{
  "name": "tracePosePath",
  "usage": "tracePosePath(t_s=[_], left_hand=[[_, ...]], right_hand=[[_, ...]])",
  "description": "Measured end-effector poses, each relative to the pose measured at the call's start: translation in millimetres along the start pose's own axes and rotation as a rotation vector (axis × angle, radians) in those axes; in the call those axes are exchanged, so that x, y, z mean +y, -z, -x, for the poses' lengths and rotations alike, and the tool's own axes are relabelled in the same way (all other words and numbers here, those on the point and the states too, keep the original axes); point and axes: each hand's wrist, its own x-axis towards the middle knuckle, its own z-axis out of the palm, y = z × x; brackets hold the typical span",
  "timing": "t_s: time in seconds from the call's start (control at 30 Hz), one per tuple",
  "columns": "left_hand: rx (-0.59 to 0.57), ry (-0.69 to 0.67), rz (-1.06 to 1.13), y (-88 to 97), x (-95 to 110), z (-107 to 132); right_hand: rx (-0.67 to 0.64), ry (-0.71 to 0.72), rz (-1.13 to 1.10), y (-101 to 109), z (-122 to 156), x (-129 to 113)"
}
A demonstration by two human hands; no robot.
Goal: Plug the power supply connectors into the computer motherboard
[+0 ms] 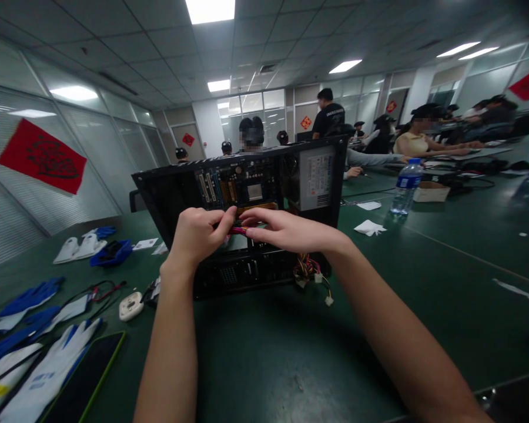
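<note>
An open black computer case stands on the green table, its inside facing me. My left hand is closed, thumb and fingers pinching a bundle of red and yellow wires in front of the motherboard. From the other side my right hand grips the same wires between thumb and fingers. The fingertips partly hide the wires' ends. At the upper right of the case sits a silver power supply. More power cables with white connectors hang out at the lower right of the case.
To the left lie blue and white work gloves, a green-edged phone, a white round-ended device and a blue tray. A water bottle, crumpled tissue and small box are to the right. Several people work beyond.
</note>
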Motion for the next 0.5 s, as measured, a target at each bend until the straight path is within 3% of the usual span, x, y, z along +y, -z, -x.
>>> tracePosePath(t_s=[0.1, 0.23, 0.4, 0.5], left_hand=[[0.019, -0.038, 0.003, 0.0, 11.9, -4.1], [0.062, -0.064, 0.058, 4.3, 27.3, -8.8], [0.237, 0.116, 0.399, 12.5, 28.6, -9.8], [0.073, 0.171, 0.613, 17.2, 22.8, -7.9]], right_hand=[[-0.038, 0.017, 0.085, -7.6, 8.7, -18.6], [0.054, 0.016, 0.302, -7.2, 16.5, -32.5], [0.207, 0.059, 0.305, 8.8, 28.0, -43.4], [0.272, 0.058, 0.316, 18.3, 35.5, -50.5]])
